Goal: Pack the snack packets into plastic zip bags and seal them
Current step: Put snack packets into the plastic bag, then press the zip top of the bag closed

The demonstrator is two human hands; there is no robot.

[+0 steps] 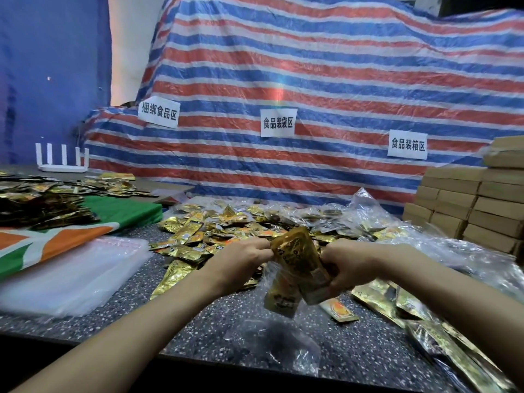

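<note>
Above the speckled table (pixel 198 316), my left hand (pixel 241 260) pinches the mouth of a clear zip bag (pixel 279 296) that hangs in front of me. My right hand (pixel 344 268) grips a gold snack packet (pixel 297 256) and the bag's other edge; the packet stands halfway into the bag. Another gold packet (pixel 280 300) sits lower inside the bag. A heap of loose gold packets (pixel 215 231) lies on the table just beyond my hands.
A stack of empty clear zip bags (pixel 71 276) lies at the left on an orange-green cloth (pixel 56 236). Filled bags (pixel 425 310) pile up at the right, brown cartons (pixel 476 211) behind them. A striped tarp (pixel 312 95) walls the back. One clear bag (pixel 272 344) lies at the table's front edge.
</note>
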